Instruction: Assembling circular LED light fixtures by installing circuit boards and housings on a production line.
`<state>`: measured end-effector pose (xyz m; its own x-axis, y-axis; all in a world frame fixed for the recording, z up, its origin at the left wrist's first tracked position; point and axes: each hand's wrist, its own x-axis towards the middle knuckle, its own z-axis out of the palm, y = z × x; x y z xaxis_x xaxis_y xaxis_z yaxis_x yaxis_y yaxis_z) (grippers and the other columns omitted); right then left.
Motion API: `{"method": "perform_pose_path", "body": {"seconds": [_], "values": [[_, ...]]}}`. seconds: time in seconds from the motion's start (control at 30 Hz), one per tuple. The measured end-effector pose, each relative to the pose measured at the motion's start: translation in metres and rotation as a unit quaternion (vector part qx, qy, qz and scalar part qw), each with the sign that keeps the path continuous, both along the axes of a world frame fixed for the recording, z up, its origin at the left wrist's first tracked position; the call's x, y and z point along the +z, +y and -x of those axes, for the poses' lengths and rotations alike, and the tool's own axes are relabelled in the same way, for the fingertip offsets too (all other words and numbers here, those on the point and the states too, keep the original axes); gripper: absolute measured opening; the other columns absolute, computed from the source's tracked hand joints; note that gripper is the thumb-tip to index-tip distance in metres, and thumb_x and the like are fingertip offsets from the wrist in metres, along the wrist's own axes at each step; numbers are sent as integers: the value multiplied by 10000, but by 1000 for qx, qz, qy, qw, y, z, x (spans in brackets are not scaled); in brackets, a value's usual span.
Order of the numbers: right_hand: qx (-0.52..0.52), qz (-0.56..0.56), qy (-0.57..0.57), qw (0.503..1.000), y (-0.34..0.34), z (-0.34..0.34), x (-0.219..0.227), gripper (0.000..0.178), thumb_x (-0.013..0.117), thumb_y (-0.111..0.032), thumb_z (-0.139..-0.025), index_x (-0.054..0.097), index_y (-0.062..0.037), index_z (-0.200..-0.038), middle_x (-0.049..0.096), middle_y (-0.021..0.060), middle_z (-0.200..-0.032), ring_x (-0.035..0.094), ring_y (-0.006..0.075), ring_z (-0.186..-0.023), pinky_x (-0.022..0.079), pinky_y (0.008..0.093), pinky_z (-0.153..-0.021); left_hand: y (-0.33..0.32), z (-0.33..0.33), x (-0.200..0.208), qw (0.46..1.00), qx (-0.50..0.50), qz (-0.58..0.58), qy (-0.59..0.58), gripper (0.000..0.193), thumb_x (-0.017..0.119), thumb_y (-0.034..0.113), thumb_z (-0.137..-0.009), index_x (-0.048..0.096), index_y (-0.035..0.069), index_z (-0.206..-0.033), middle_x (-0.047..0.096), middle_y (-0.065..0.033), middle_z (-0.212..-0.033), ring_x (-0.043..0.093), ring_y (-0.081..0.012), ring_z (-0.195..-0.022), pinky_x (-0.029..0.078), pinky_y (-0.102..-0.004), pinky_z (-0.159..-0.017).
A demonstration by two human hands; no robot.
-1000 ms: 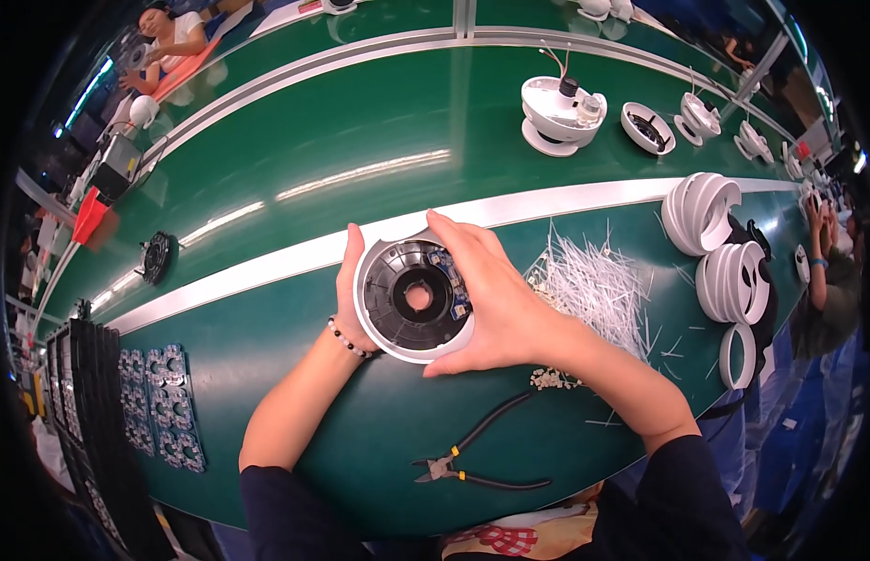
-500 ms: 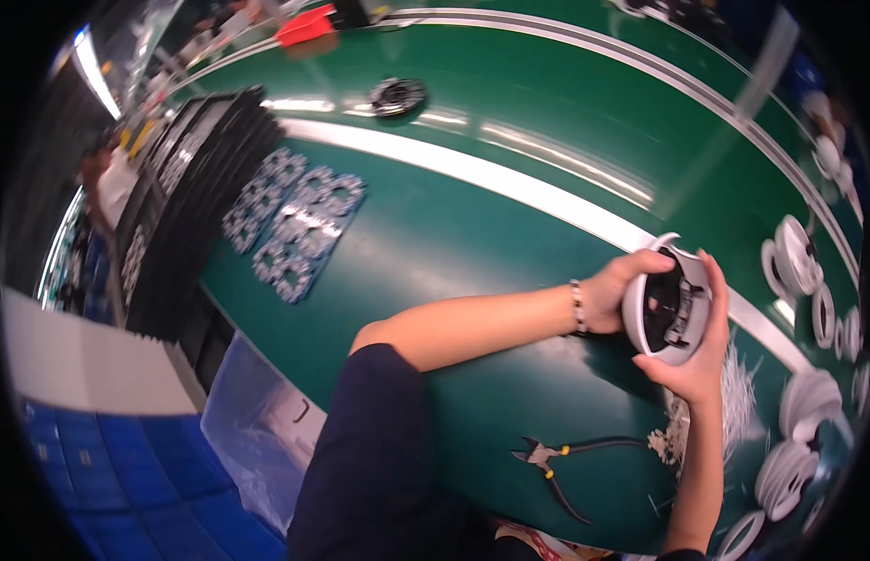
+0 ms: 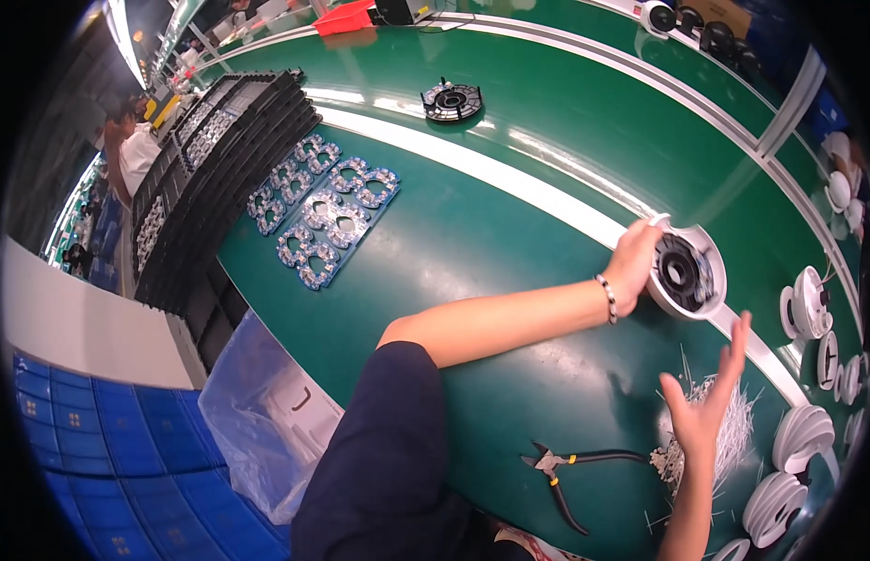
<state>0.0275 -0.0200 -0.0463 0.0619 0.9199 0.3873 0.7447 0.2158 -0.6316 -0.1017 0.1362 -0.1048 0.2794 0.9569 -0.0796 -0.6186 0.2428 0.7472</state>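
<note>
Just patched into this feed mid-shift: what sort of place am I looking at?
Most likely an electronics assembly line: a long green conveyor bench, panels of ring-shaped circuit boards, stacked black trays, and the left hand holding a round white housing.

Green conveyor bench (image 3: pixel 510 112), blue crates (image 3: pixel 99 467)

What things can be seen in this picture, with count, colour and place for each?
round housing: one, white rim with black inside, on the white stripe, gripped at its edge
cutting pliers: one, black handles, near edge of green table
thin ties: a heap, white, under the right hand
circuit board panels: several, blue, upper left
trays: a stack, black, far left
round black part: one, top centre
white shells: several, right edge
plastic bag: one, clear, lower left
left hand: on the housing
right hand: open, above the ties
</note>
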Motion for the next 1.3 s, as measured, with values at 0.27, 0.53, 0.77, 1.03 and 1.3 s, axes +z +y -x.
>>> {"method": "perform_pose_path", "body": {"seconds": [0.27, 0.53, 0.77, 1.03, 1.3], "values": [[-102, -64, -100, 988, -107, -51, 43, 674, 731, -131, -676, 427, -19, -1266, 380, 245, -1338, 365, 392, -1251, 354, 468, -989, 74, -26, 9, 994, 19, 54, 93, 514, 434, 308, -924, 285, 45, -1339, 501, -171, -1214, 543, -300, -1057, 426, -373, -928], [-64, -34, -162, 984, -107, -12, 47, 687, 687, -262, -760, 389, -23, -1331, 284, 264, -1410, 291, 409, -1300, 234, 504, -1051, 133, 144, 88, 650, 315, -397, 566, 326, 667, 240, -711, 651, 35, -965, 652, -156, -947, 640, -276, -851, 509, -356, -794], [3, -11, -130, 991, -66, 12, 48, 596, 668, -202, -731, 456, -59, -1269, 336, 276, -1371, 344, 453, -1249, 262, 535, -1026, 120, 505, 170, 322, 424, -118, 838, 309, 528, 247, -733, 647, 45, -935, 615, -245, -944, 591, -398, -915, 469, -458, -804], [16, -40, -94, 995, -20, 31, 35, 607, 678, -114, -643, 459, 9, -1196, 471, 212, -1190, 452, 419, -1118, 345, 494, -964, 122, 765, 119, 350, 339, 72, 870, 785, 684, 561, -659, 486, 154, -1301, 511, -176, -1278, 495, -313, -1181, 370, -460, -990], [-104, -77, -84, 988, -30, 23, 37, 776, 704, -69, -650, 317, 41, -1314, 483, 202, -1223, 490, 334, -1070, 396, 388, -906, 183, 897, 81, 361, 273, 189, 872, 743, 617, 582, -690, 540, 74, -1226, 534, -213, -1230, 481, -370, -1170, 390, -426, -964]]}}
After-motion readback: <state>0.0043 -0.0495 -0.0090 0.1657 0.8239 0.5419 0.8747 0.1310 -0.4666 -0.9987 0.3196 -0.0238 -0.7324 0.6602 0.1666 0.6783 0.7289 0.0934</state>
